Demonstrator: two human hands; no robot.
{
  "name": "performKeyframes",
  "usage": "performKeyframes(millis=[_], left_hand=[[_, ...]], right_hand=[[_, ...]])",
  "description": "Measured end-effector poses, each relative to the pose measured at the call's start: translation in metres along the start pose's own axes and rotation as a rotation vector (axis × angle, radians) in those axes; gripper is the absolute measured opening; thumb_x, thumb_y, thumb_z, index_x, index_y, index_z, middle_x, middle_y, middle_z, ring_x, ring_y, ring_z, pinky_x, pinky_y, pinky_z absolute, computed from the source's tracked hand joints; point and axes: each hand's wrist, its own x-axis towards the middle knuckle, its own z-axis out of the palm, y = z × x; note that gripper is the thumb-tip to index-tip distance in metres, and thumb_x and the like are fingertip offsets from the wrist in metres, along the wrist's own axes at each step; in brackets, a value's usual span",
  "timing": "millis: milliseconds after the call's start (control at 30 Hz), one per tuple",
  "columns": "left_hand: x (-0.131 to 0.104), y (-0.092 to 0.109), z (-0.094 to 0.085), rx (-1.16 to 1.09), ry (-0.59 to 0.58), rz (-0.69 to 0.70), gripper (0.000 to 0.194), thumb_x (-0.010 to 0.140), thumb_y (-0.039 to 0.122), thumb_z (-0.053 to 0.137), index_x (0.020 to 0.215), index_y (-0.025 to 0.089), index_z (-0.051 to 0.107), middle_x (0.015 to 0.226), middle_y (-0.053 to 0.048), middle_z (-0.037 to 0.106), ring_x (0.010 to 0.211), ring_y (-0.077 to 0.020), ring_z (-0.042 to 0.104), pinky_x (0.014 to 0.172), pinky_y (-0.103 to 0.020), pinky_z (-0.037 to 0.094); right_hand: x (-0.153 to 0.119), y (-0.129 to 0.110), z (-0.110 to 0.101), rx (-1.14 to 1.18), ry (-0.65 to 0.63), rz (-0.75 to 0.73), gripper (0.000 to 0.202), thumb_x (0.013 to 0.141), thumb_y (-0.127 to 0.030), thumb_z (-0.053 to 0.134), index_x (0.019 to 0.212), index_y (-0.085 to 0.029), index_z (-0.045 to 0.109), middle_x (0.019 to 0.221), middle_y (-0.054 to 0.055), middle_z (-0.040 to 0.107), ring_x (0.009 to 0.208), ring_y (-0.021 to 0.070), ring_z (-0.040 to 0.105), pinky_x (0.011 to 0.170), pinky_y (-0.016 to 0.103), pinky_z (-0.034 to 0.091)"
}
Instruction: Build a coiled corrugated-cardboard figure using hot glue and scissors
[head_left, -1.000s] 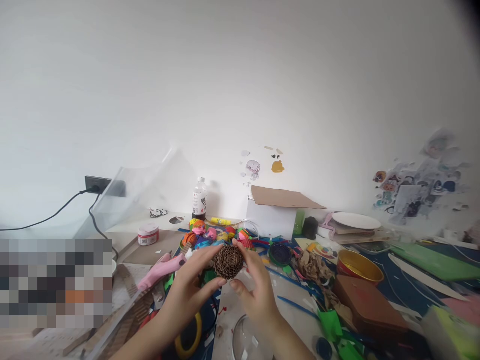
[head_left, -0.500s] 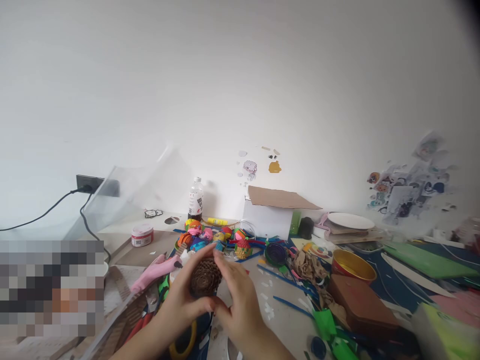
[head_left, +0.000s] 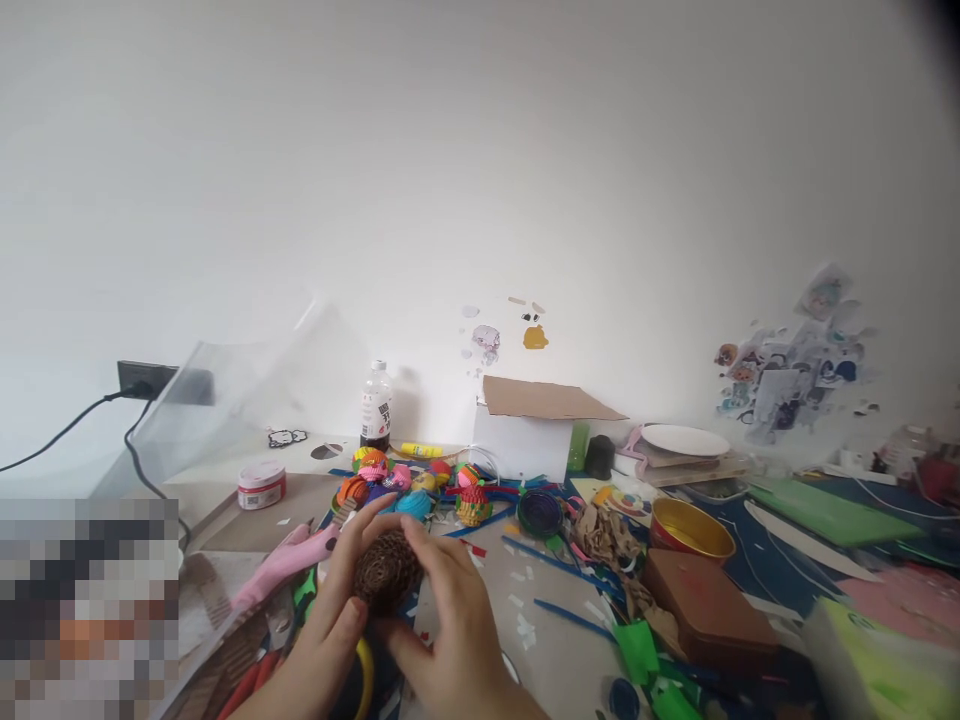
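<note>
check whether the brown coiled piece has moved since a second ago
Yes: judged against the standing bottle, the brown coiled piece has shifted left and lower in the view.

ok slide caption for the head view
Left hand and right hand cup a brown corrugated-paper coil over a cluttered desk.

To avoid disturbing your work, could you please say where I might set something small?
Mostly bare: the brown cardboard beside the red-and-white jar, bearing one white scrap. Partly bare: the gray board between the right hand and blue strips, littered with white scraps. Crowded: around the colorful ridged balls and crumpled brown paper.
</note>
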Motion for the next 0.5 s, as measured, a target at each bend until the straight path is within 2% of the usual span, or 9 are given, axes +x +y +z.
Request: performKeyframes(millis=[133, 233, 333, 433, 500], left_hand=[[0.003, 0.011, 0.002, -0.063, -0.075, -0.133, 0.067, 0.085, 0.059, 0.034, 0.142, 0.025, 0.019, 0.142, -0.01, 0.039, 0.131, -0.0279, 0.033, 0.106, -0.043, 0.031], [0.007, 0.021, 0.002, -0.015, -0.098, -0.181, 0.06, 0.085, 0.053, 0.043, 0.137, 0.027, 0.033, 0.141, -0.006, 0.042, 0.131, -0.0267, 0.034, 0.105, -0.04, 0.033], [0.008, 0.022, 0.001, 0.016, -0.112, -0.127, 0.049, 0.085, 0.052, 0.044, 0.128, 0.029, 0.047, 0.136, -0.003, 0.049, 0.127, -0.026, 0.04, 0.105, -0.039, 0.034], [0.007, 0.016, 0.002, -0.003, -0.091, -0.043, 0.047, 0.083, 0.048, 0.051, 0.125, 0.028, 0.049, 0.133, -0.004, 0.052, 0.124, -0.0265, 0.044, 0.103, -0.039, 0.037], [0.005, 0.011, 0.004, -0.004, -0.057, -0.009, 0.048, 0.08, 0.044, 0.057, 0.124, 0.027, 0.049, 0.131, -0.006, 0.053, 0.123, -0.0272, 0.045, 0.102, -0.038, 0.039]], right_hand=[[0.005, 0.009, -0.012, 0.126, -0.034, 0.126, 0.057, 0.076, -0.02, 0.063, 0.129, -0.028, 0.044, 0.117, 0.007, 0.058, 0.109, 0.0238, 0.054, 0.092, 0.038, 0.046], [0.008, 0.014, -0.017, 0.31, -0.008, 0.185, 0.05, 0.08, -0.033, 0.061, 0.127, -0.026, 0.043, 0.124, 0.009, 0.054, 0.115, 0.024, 0.051, 0.095, 0.037, 0.044], [0.009, 0.013, -0.02, 0.355, 0.014, 0.194, 0.051, 0.08, -0.046, 0.059, 0.124, -0.025, 0.044, 0.125, 0.01, 0.054, 0.117, 0.0251, 0.05, 0.096, 0.038, 0.043], [0.009, 0.01, -0.022, 0.261, 0.022, 0.19, 0.049, 0.082, -0.052, 0.053, 0.123, -0.027, 0.048, 0.126, 0.009, 0.052, 0.119, 0.0257, 0.047, 0.099, 0.04, 0.04], [0.008, 0.008, -0.023, 0.223, -0.003, 0.181, 0.047, 0.086, -0.05, 0.046, 0.128, -0.028, 0.044, 0.129, 0.008, 0.05, 0.122, 0.025, 0.044, 0.101, 0.041, 0.038]])
